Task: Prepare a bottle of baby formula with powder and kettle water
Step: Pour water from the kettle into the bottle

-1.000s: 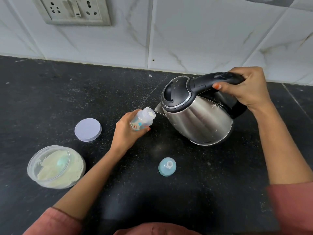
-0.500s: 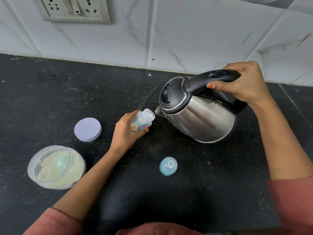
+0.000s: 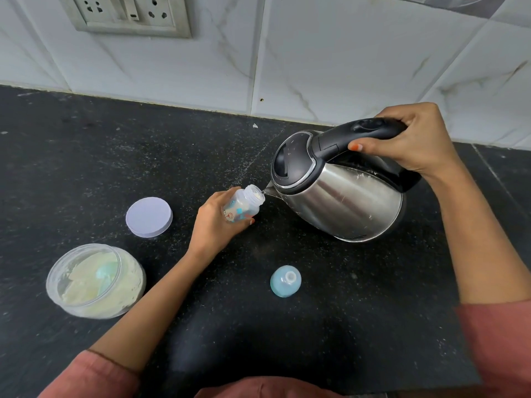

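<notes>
wall socket above black countertop

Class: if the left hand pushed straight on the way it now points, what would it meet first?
The left hand, holding the bottle, would probably meet the kettle spout first; it sits right at the bottle's mouth.

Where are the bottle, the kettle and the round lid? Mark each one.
bottle (image 3: 243,204), head view, on its printed side.
kettle (image 3: 347,202), head view, on its steel wall.
lid (image 3: 149,216), head view, middle of its flat top.
</notes>
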Motion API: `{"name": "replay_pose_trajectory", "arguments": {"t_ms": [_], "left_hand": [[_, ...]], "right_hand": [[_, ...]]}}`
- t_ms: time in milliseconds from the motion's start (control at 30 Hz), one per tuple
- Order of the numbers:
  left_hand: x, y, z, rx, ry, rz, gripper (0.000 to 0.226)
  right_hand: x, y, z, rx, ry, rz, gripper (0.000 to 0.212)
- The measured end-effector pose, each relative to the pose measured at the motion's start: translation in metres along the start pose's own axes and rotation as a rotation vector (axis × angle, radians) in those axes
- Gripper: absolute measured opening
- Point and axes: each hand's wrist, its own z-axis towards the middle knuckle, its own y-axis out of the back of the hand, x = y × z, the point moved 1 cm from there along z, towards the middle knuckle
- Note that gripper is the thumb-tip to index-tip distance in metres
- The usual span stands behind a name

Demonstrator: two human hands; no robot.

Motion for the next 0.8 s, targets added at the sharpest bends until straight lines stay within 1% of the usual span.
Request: {"name": "replay_pose_trajectory", "arguments": {"t_ms": [67,133,567,667,800], "left_hand": [[-0.001,0.000,0.000,0.001,0.000,0.002,0.064],[-0.001,0.000,0.000,-0.001,0.001,0.002,0.064],[-0.001,-0.003,0.000,0.003,-0.016,0.001,0.063],[-0.002,-0.003,0.000,0.003,-0.009,-0.009,0.064],[-0.003,-0.004,-0.001,0.008,-0.011,-0.010,0.065]], "right_hand": [[0.001,0.000,0.000,0.004,-0.015,-0.019,0.043],[0.003,-0.001,0.000,0.004,-0.018,-0.031,0.040],[0.009,0.001,0.001,-0.006,-0.034,-0.052,0.042],[0.009,0.001,0.001,-0.014,-0.030,-0.055,0.050],[0.011,0.001,0.001,-0.010,-0.027,-0.044,0.046]]}}
